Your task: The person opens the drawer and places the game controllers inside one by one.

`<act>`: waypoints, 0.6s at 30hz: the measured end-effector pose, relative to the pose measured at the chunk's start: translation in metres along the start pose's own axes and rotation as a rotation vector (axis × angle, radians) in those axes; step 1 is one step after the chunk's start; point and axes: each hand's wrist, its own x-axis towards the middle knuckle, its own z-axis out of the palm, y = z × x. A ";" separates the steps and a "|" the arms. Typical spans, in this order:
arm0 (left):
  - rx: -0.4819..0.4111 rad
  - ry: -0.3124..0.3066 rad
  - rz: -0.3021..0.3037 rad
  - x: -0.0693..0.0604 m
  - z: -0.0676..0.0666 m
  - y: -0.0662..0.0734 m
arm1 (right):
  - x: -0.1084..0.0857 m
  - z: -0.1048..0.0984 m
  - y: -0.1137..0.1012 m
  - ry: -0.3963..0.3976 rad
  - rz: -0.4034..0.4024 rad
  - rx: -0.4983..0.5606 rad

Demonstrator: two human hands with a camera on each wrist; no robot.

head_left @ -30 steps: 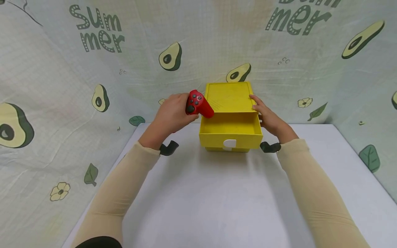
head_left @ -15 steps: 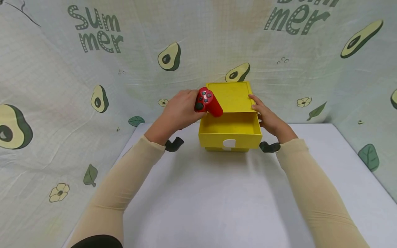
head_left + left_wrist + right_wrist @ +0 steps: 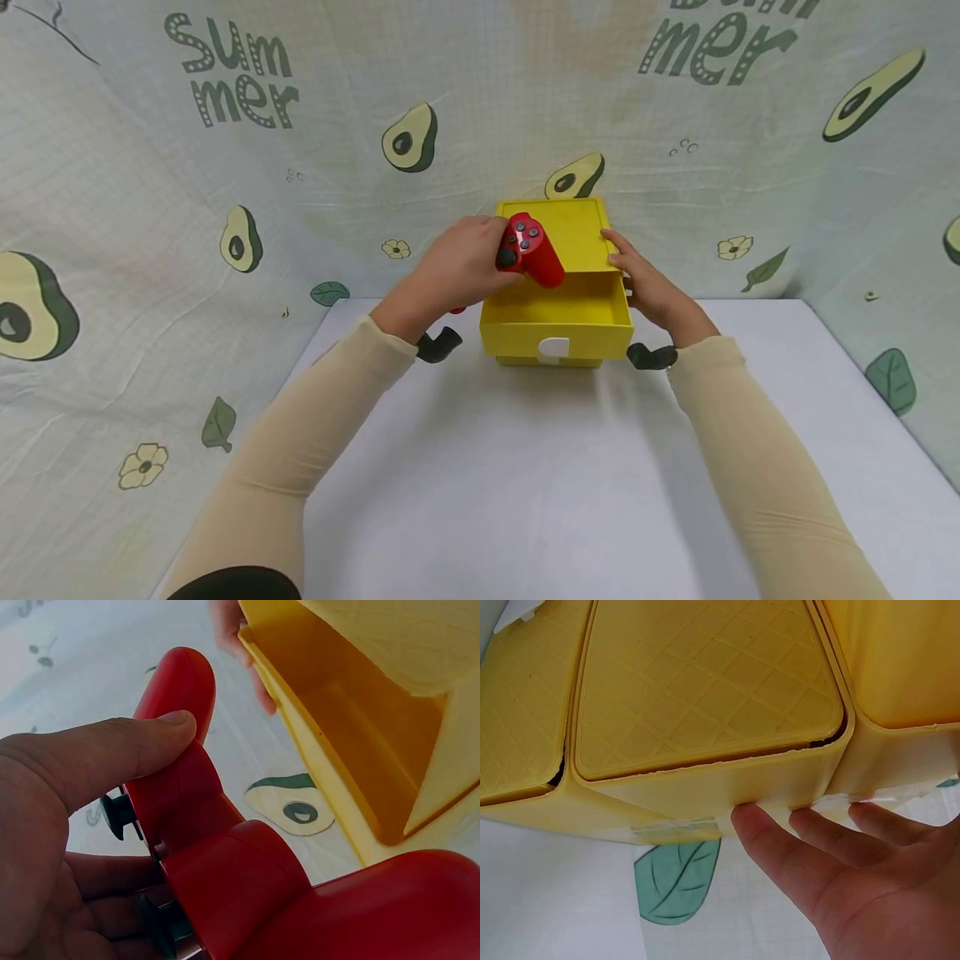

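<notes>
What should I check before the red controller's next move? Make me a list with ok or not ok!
1. Red controller held: ok, the left hand grips it.
2. Yellow drawer pulled open: ok.
3. Yellow cabinet steadied: ok, it seems, with the right hand touching its side.
4. Whole inside of the drawer showing from above: not ok, the left hand and controller cover part.
5. Controller fits in the drawer: cannot tell.

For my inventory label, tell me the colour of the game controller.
The game controller is red, clearest in the left wrist view.
</notes>
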 end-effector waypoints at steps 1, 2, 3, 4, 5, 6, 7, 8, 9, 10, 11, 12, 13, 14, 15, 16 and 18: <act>0.007 -0.002 0.004 0.001 0.000 0.001 | -0.001 0.001 -0.002 -0.001 0.001 0.001; 0.011 -0.004 0.006 0.001 0.000 0.002 | -0.003 0.002 -0.004 -0.002 0.001 0.003; 0.015 -0.005 0.010 0.002 -0.001 0.003 | -0.005 0.003 -0.007 -0.002 0.001 0.004; 0.019 -0.006 0.014 0.002 -0.001 0.004 | -0.007 0.004 -0.009 -0.004 0.001 0.005; 0.022 -0.007 0.018 0.003 -0.001 0.005 | -0.009 0.004 -0.011 -0.006 0.000 0.005; 0.025 -0.008 0.020 0.003 -0.002 0.006 | -0.010 0.005 -0.012 -0.007 -0.001 0.005; 0.026 -0.010 0.022 0.004 -0.002 0.007 | -0.011 0.005 -0.013 -0.009 -0.002 0.006; 0.026 -0.010 0.022 0.005 -0.002 0.008 | -0.010 0.005 -0.013 -0.008 -0.004 0.005; 0.027 -0.010 0.024 0.006 -0.002 0.009 | -0.009 0.005 -0.012 -0.005 -0.004 0.003; 0.028 -0.009 0.025 0.007 -0.002 0.010 | -0.008 0.004 -0.010 -0.002 -0.005 0.006; 0.029 -0.009 0.026 0.008 -0.002 0.011 | -0.006 0.003 -0.008 0.003 -0.004 0.008; 0.031 -0.011 0.026 0.009 -0.002 0.011 | -0.004 0.002 -0.005 0.007 -0.005 0.009; 0.034 -0.012 0.028 0.010 -0.001 0.013 | -0.002 0.001 -0.002 0.010 -0.004 0.008; 0.038 -0.013 0.031 0.011 -0.001 0.014 | 0.001 0.000 0.001 0.014 -0.003 0.005; 0.045 -0.016 0.034 0.012 0.000 0.015 | 0.002 0.000 0.004 0.017 -0.002 0.003; 0.052 -0.018 0.040 0.013 0.000 0.016 | 0.004 -0.001 0.006 0.020 -0.001 0.003; 0.064 -0.023 0.050 0.016 0.001 0.020 | 0.005 -0.001 0.008 0.023 0.000 -0.001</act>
